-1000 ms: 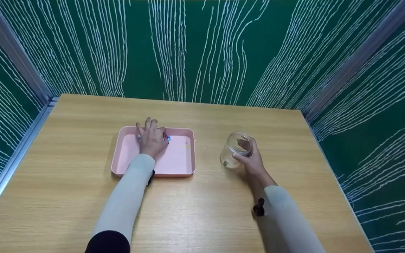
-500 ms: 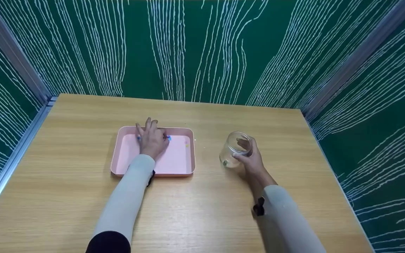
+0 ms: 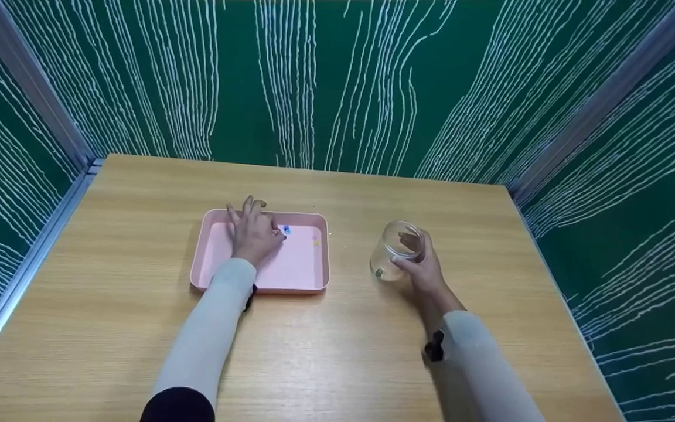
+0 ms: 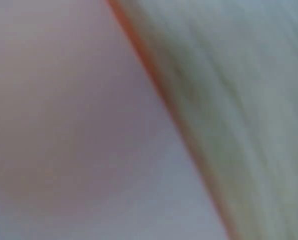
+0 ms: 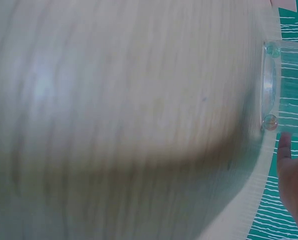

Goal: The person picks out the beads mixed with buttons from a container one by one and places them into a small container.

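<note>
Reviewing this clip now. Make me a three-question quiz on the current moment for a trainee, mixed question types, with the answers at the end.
1. Short answer: What is the right hand gripping in the head view?

2. True or false: The left hand is over the pink tray.

3. Multiple choice: What colour is the small piece showing in the tray just beside the left hand?
A) orange
B) blue
C) white

Key:
1. A clear jar.
2. True.
3. B.
</note>
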{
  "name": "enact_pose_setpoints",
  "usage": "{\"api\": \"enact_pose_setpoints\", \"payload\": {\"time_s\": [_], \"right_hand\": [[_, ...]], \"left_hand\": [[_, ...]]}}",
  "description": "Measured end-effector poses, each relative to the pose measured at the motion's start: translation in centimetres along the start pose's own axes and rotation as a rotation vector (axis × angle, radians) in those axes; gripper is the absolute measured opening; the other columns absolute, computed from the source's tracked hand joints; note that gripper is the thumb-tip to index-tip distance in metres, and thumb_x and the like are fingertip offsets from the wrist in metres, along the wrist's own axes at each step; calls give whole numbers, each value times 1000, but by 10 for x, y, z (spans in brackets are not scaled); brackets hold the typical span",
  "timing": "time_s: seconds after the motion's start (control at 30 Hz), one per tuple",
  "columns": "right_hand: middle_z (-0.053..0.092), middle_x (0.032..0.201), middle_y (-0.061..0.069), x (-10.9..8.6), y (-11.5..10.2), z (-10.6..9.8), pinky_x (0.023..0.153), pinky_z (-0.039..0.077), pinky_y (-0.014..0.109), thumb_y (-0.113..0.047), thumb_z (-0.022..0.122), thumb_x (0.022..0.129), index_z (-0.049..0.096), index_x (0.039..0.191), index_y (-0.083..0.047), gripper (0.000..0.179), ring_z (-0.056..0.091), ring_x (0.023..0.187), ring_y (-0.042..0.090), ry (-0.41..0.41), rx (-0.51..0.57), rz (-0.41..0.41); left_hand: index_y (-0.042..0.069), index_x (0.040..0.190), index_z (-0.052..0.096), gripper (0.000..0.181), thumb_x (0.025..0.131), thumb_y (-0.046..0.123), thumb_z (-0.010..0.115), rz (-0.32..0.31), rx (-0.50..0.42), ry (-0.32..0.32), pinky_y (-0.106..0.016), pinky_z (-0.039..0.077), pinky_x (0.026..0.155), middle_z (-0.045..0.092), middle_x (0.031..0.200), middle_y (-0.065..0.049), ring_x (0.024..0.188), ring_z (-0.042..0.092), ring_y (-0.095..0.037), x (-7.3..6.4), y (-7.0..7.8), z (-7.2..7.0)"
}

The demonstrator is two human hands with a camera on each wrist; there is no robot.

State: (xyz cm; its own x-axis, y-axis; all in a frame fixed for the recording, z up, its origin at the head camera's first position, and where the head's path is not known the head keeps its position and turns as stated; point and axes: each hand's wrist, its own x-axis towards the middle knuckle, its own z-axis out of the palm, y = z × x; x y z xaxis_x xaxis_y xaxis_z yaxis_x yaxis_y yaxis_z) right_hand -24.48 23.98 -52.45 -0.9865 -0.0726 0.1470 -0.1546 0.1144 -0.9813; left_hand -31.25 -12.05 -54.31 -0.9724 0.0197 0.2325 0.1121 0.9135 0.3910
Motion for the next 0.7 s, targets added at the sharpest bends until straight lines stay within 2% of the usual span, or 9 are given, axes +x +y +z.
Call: {"api": "enact_pose_setpoints", "payload": {"time_s": [0.2,0.43,0.6,0.7], "right_hand": [[37,143,34,0,1,0,111,29,57,8,69,81,28,141,5,73,33,138,43,-4,-3,-7],[36,144,34,2,6,-3,112,27,59,8,68,81,26,143,3,76,31,139,44,-38,5,-19],[40,144,29,7,18,-7,107,41,38,10,68,80,27,144,0,76,34,138,41,-21,1,-3],[42,143,27,10,21,-11,107,41,37,8,69,80,29,144,-3,76,35,138,39,-35,-19,2]], "left_hand": [[16,73,69,18,75,33,76,3,-23,22,-66,-3,114,53,136,-9,145,25,-33,-2,0,-2],[18,69,67,20,75,35,75,4,-12,0,-69,-2,112,52,136,-8,145,24,-33,-7,-2,-7],[18,72,70,18,74,35,77,-7,-53,16,-68,-2,113,52,136,-9,145,24,-34,-9,-2,-12],[18,73,72,18,74,36,77,-14,-71,24,-68,-4,112,52,137,-7,145,23,-33,-10,-1,-15]]}}
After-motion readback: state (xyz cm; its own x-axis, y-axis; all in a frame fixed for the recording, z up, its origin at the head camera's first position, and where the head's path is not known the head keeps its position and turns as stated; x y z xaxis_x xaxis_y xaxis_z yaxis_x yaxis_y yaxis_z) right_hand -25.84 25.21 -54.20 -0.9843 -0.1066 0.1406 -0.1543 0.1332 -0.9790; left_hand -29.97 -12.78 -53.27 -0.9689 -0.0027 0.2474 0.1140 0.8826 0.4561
